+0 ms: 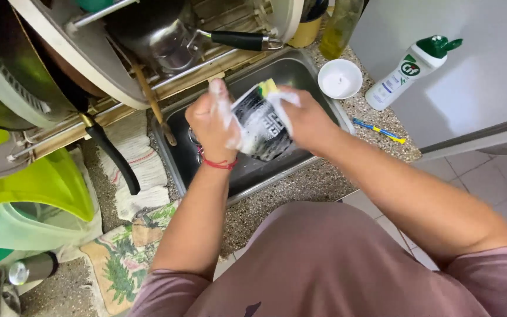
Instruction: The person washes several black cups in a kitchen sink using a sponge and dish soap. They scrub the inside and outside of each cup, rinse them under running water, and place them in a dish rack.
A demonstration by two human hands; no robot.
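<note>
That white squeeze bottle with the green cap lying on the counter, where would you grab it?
Around the middle of the white squeeze bottle, coming down from above. It lies on its side on the speckled counter, its long body exposed, green cap pointing away from the sink.

Sink [318,79] under dish rack [148,88], small bowl [340,78] right of sink, bottle [409,70] further right

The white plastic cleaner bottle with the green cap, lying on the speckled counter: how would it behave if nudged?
The white plastic cleaner bottle with the green cap lies on its side, so it cannot tip. Its round body would probably roll. It lies near the speckled counter's edge, so it might drop off.
</note>
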